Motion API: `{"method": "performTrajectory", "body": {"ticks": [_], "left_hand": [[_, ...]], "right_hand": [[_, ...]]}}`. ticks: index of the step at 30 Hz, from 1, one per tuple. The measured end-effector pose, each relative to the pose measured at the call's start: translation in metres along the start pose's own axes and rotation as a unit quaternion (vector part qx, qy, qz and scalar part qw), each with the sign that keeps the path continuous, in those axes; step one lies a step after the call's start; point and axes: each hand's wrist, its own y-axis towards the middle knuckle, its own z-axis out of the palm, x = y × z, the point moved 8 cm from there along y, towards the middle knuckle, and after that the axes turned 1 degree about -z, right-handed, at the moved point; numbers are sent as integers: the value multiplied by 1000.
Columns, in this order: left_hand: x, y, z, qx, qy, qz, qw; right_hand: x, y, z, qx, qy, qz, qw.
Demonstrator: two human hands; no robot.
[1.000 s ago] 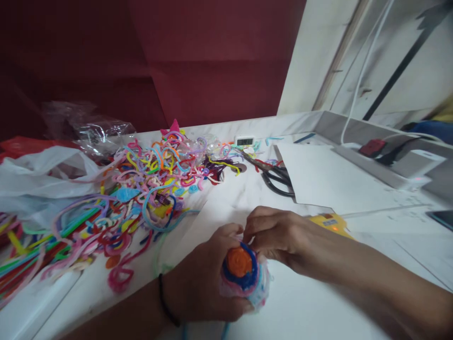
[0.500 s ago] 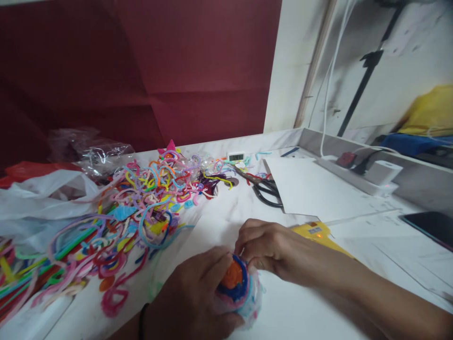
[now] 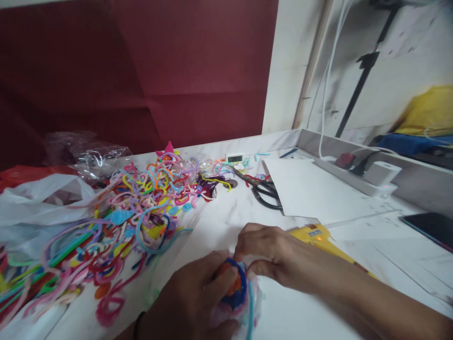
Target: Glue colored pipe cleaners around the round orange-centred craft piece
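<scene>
A round piece [image 3: 240, 295] with an orange centre, a dark blue ring and pale pink and light blue fuzzy edges is between my hands. My left hand [image 3: 193, 293] wraps around its left side, the thumb lying over the orange centre. At its upper right edge, the bent fingers of my right hand [image 3: 264, 250] touch the rim; whatever they pinch is too small to make out. A light blue strand [image 3: 251, 309] hangs down the piece's right side. White paper [image 3: 283, 311] lies beneath.
Colourful fuzzy stems [image 3: 141, 203] are heaped at the left beside a white plastic bag [image 3: 46, 198]. Black-handled scissors [image 3: 267, 196], a yellow glue gun [image 3: 314, 234], a power strip [image 3: 357, 177] and a phone [image 3: 430, 226] lie ahead and to the right.
My left thumb has moved over the orange centre. The round piece has turned slightly, and a light blue strand now shows down its right side. My right fingers have shifted slightly at the rim.
</scene>
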Motion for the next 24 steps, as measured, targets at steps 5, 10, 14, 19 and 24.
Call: {"method": "performTrajectory", "body": {"ticks": [5,10,14,19,24], "left_hand": [[2,-6,3,-6,19,17,1000],[12,-15,12,-40,76,34,996],[-3,-7,4,-12,139,14,990],[-25,3,-10,2,114,-83,990],[-18,4,-2,67,53,-147,985]], "right_hand": [[0,-1,0,-5,0,1,1000],[0,-2,2,-11,-1,-6,1000],[2,0,3,-9,-5,-18,1000],[4,-3,4,-5,-14,-12,1000],[2,-3,5,3,-30,2,1000]]}}
